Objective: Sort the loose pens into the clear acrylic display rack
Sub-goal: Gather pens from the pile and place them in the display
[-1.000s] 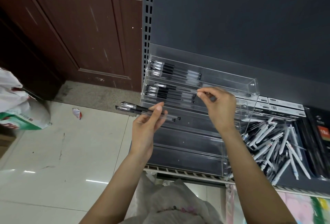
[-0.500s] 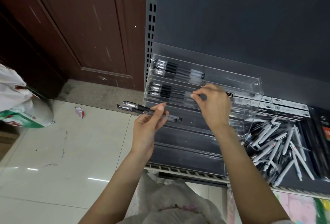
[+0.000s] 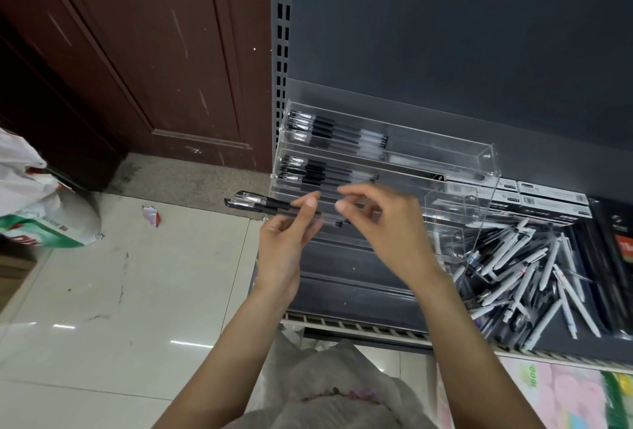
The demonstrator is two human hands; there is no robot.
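Observation:
The clear acrylic display rack (image 3: 472, 161) stands on the grey shelf, with black gel pens lying in its top tier (image 3: 335, 134) and second tier (image 3: 325, 173). My left hand (image 3: 286, 243) holds a small bunch of black pens (image 3: 260, 204) level in front of the rack's left end. My right hand (image 3: 383, 226) is just to the right of it, blurred, thumb and forefinger apart near the bunch's right end, with nothing visible in them. A heap of loose white and black pens (image 3: 524, 278) lies on the shelf to the right of the rack.
Flat pen boxes (image 3: 551, 199) sit behind the heap. A dark red door (image 3: 137, 52) and a tiled floor (image 3: 120, 291) are to the left, with a white and green sack (image 3: 41, 219) on the floor. A white plastic bag (image 3: 329, 387) hangs below my arms.
My right hand has drawn back from the rack's second tier, down and toward the left hand's pens. The left hand and its bunch have stayed nearly still.

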